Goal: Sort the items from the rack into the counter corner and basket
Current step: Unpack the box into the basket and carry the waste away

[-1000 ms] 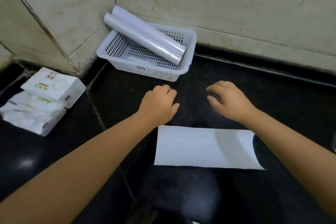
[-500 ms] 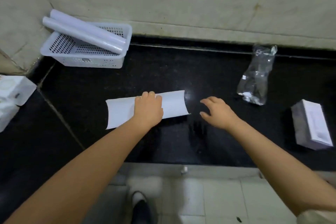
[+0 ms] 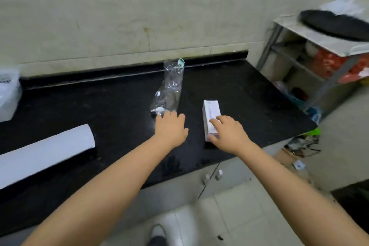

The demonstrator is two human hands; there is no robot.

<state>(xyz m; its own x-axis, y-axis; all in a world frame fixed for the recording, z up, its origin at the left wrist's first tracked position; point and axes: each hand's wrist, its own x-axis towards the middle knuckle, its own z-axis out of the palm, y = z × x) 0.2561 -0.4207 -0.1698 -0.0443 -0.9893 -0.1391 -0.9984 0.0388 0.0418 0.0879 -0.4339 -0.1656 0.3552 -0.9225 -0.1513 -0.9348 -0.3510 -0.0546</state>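
A small white box [image 3: 211, 115] lies on the black counter [image 3: 111, 110], and my right hand [image 3: 229, 132] rests on its near end, fingers stretched over the top. To its left lies a crumpled clear plastic bag [image 3: 169, 88] with a green tag. My left hand [image 3: 172, 128] hovers at the bag's near end, fingers relaxed, fingertips just touching it. A white paper roll [image 3: 46, 153] lies on the counter at the left. Only a sliver of the white basket [image 3: 8, 96] shows at the far left edge.
A metal rack [image 3: 311, 62] stands right of the counter's end, with a dark pan on its top shelf and red packages below. Clutter sits on the floor beside it. The tiled wall runs behind the counter. My shoe shows on the floor below.
The view has swung right, away from the basket. My left hand left the paper roll and came to the plastic bag; my right hand moved right onto the white box.
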